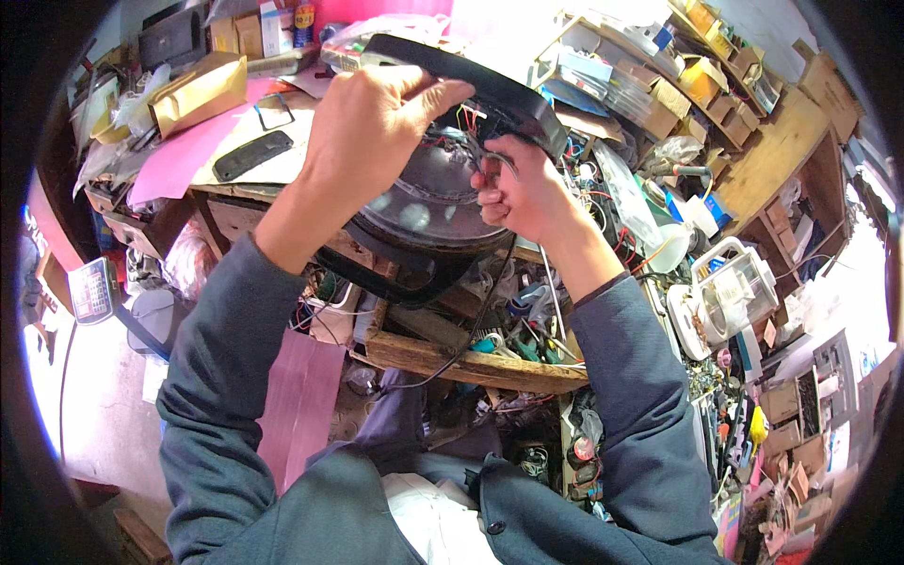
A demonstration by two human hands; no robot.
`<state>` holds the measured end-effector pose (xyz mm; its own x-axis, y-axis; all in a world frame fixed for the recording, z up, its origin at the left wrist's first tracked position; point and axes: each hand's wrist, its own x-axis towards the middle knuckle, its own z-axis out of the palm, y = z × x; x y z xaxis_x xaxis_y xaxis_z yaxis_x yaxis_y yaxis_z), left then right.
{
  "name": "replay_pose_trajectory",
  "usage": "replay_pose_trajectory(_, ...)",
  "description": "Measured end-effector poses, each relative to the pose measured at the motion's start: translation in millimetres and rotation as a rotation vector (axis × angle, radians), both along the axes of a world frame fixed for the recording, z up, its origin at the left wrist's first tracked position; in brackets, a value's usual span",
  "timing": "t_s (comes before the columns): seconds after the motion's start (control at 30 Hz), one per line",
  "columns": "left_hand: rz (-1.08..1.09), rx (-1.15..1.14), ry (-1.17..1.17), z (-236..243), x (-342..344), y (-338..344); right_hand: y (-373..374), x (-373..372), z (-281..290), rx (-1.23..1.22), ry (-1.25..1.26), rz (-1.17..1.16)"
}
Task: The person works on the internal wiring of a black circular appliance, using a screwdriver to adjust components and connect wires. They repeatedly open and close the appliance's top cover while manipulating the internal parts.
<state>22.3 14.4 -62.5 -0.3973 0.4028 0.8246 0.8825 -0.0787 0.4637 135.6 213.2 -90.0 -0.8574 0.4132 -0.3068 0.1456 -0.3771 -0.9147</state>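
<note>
Head view shows the left hand [372,118] pinching the edge of a black appliance cover [414,56], the right hand [532,193] closed around a metal hand tool [476,149], thin coloured wires [468,118] between both grips, and a round dark appliance body [414,202] beside the right grip.

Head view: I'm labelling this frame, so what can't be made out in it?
In the head view:
- Wires: upper ends, hidden by the black cover.
- Metal tool: exact kind, partly covered by the right hand.
- Wooden drawer: parts inside, too small and jumbled to tell apart.
</note>
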Motion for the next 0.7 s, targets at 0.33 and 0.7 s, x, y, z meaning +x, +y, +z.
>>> replay_pose_trajectory(0.33,-0.011,0.008,0.002,0,-5,7,3,-21,-7,-0.046,0.016,-0.043)
replay_pose_trajectory(0.7,0.014,0.034,0.015,1,-3,7,9,-25,-13,-0.025,0.056,-0.055)
